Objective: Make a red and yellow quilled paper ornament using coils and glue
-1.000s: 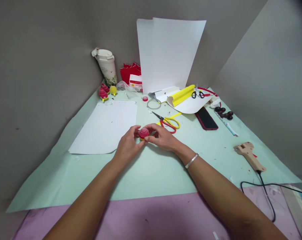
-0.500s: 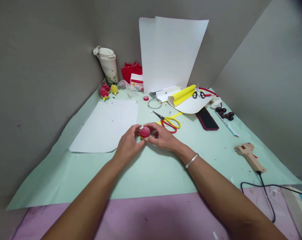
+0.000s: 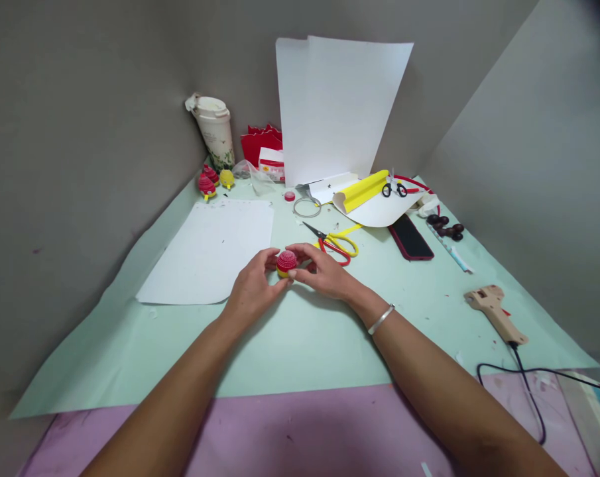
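A small red paper dome with a yellow base sits between my two hands over the pale green sheet. My left hand pinches it from the left with thumb and fingertips. On the other side my right hand, with a silver bangle at the wrist, grips it with its fingers closed round it. Just behind my right hand lie red-and-yellow scissors.
A white sheet lies to the left. At the back stand a lidded cup, small red and yellow paper pieces and upright white paper. A phone, yellow roll and corded glue gun are on the right.
Both hands stay on the red dome and turn it slightly. The view has shifted a little.
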The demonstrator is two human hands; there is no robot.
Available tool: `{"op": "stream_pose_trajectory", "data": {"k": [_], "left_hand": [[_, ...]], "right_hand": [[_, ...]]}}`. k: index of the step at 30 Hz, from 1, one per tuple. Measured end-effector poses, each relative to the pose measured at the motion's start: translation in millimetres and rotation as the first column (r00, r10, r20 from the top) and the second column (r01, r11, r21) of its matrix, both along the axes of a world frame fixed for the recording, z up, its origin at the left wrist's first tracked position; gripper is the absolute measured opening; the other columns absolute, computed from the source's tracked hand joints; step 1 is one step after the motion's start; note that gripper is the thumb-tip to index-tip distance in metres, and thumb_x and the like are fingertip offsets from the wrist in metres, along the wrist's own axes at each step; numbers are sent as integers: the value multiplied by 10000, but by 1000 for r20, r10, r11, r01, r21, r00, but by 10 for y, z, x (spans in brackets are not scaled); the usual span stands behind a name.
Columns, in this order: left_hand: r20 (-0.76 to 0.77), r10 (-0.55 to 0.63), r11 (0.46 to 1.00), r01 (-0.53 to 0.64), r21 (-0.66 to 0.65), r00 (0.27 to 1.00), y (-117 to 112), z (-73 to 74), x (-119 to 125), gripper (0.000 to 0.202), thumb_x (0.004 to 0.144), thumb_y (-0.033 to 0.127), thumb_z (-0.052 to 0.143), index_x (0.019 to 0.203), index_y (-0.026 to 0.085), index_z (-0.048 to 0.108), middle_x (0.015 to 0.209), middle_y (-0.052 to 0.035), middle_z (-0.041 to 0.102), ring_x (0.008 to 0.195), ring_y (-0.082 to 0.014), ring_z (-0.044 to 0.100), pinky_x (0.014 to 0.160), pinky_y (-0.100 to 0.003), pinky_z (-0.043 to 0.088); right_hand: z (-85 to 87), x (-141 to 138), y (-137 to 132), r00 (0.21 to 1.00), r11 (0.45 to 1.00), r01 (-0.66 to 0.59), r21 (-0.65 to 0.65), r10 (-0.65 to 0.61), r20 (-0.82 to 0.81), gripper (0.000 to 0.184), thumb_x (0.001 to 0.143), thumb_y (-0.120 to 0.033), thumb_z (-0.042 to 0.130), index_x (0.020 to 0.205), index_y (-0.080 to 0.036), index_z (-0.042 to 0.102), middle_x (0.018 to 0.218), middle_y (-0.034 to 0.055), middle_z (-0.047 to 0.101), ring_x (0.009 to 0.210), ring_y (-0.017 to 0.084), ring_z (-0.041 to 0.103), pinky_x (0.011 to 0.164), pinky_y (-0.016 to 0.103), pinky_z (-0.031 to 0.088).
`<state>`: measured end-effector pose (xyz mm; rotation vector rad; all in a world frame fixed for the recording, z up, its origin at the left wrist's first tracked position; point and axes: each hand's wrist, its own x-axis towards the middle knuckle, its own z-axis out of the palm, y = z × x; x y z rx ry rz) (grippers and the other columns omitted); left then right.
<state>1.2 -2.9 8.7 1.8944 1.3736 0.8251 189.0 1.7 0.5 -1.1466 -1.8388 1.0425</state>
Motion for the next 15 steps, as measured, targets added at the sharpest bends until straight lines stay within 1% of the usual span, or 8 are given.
{"op": "stream_pose_trajectory", "data": {"k": [6, 11, 15], "left_hand": [[15, -9, 1000, 9, 9, 1000, 13, -18, -17, 508, 726, 325, 713, 1195, 240, 539, 1192, -78, 682, 1090, -248, 643, 962, -424, 499], [25, -10, 1000, 10, -15, 1000, 22, -16, -23, 522, 719, 318, 728, 1196, 230, 536, 1183, -79, 682, 1081, -243, 644, 974, -418, 491], [27, -14, 1000, 14, -4, 1000, 28, -18, -46, 509, 734, 340, 724, 1198, 239, 541, 1204, -75, 669, 1099, -244, 633, 979, -414, 485]], "right_hand": [[-7, 7, 3, 998, 1000, 9, -30, -10, -60, 416, 916, -406, 589, 1276, -201, 545, 1248, 104, 600, 1129, 221, 581, 870, 356, 521], [-9, 7, 6, 996, 998, 16, -60, -21, -87, 406, 941, -439, 545, 1271, -204, 555, 1256, 101, 600, 1119, 214, 588, 833, 330, 530], [-2, 10, 5, 997, 999, 10, -46, -13, -73, 382, 944, -439, 541, 1250, -213, 580, 1225, 94, 609, 1095, 208, 595, 818, 322, 532]]}}
